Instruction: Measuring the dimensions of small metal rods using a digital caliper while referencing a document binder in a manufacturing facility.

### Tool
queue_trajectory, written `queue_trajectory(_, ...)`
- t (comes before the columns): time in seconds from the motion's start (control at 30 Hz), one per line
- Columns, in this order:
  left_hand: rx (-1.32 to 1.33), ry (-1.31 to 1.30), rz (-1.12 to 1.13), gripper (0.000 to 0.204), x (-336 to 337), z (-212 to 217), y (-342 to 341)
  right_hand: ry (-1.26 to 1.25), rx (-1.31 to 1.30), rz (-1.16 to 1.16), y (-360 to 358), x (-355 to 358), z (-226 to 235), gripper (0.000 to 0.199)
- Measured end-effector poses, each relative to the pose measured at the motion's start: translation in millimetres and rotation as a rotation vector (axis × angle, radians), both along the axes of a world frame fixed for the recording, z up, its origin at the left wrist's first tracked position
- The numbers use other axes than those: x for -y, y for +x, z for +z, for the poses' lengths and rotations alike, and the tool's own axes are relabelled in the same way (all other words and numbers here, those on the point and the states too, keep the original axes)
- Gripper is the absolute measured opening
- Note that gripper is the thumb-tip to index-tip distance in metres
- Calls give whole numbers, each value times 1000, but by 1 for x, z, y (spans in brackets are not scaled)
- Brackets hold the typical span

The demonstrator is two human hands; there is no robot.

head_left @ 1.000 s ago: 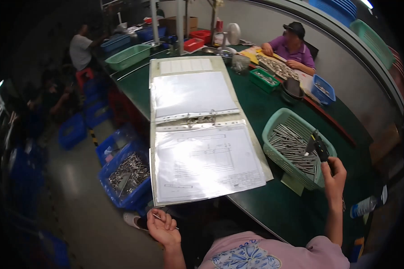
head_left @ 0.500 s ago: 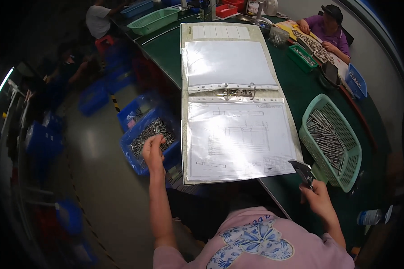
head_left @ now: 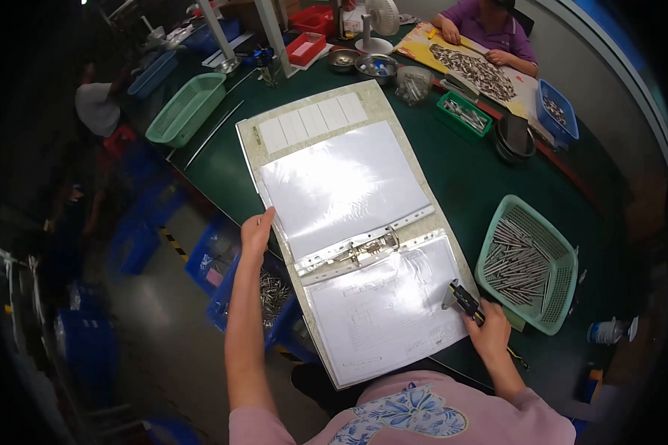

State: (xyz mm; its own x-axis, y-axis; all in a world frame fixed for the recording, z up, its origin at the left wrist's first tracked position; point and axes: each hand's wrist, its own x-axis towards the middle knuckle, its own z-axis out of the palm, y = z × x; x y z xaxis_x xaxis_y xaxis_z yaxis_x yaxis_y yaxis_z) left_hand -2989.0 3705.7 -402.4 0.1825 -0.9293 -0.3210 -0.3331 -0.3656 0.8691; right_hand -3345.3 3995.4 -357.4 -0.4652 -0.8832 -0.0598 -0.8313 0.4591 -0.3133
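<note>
An open ring binder [head_left: 423, 194] with a technical drawing [head_left: 382, 311] in a clear sleeve lies tilted in front of me, its lower end near my body. My left hand [head_left: 257, 233] is closed at the binder's left edge, gripping it. In my right hand [head_left: 490, 330] is a black caliper [head_left: 467, 304], its jaws over the drawing's right edge. Right of the binder stands a light green mesh basket [head_left: 569, 278] with many thin metal pins [head_left: 513, 259]. A blue lined bin [head_left: 219, 305] of metal parts [head_left: 273, 297] sits below my left forearm, partly hidden.
On the green table [head_left: 453, 200] are a small green tray [head_left: 464, 115], metal bowls [head_left: 376, 67], a white fan [head_left: 375, 30] and a long green basket [head_left: 188, 111]. Across it a person in purple [head_left: 497, 33] handles small parts. A bottle [head_left: 607, 331] stands at the right.
The binder has turned and shifted down and left in view. My left hand has gone from over the parts bin to the binder's edge. The caliper has moved over the drawing's edge.
</note>
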Motion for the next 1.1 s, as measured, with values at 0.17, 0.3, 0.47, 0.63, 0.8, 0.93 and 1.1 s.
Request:
queue_trajectory(0.17, -151, -160, -49, 24, -8, -26, -7, -4, 67, -130, 13, 13, 4, 51)
queue_trajectory(0.3, -134, -244, -12, 20, -24, -36, -3, 128, 102, -229, 26, 29, 3, 65)
queue_trajectory(0.47, -128, -277, 67, 18, -39, -30, -9, 190, -2, -224, 22, 31, 8, 72)
queue_trajectory(0.63, -206, -199, 180, 16, -54, -28, 0, 201, 12, -206, 8, 32, 2, 78)
queue_trajectory(0.8, -44, -80, 153, 17, -99, -50, 11, 168, 79, -120, 9, 37, -1, 76)
queue_trajectory(0.93, -166, -215, 240, 21, -116, -25, -3, 154, 184, -75, 12, 34, -1, 64)
queue_trajectory(1.1, -347, -358, 253, 18, -136, 4, 12, 342, 103, 11, 40, 33, 57, 47)
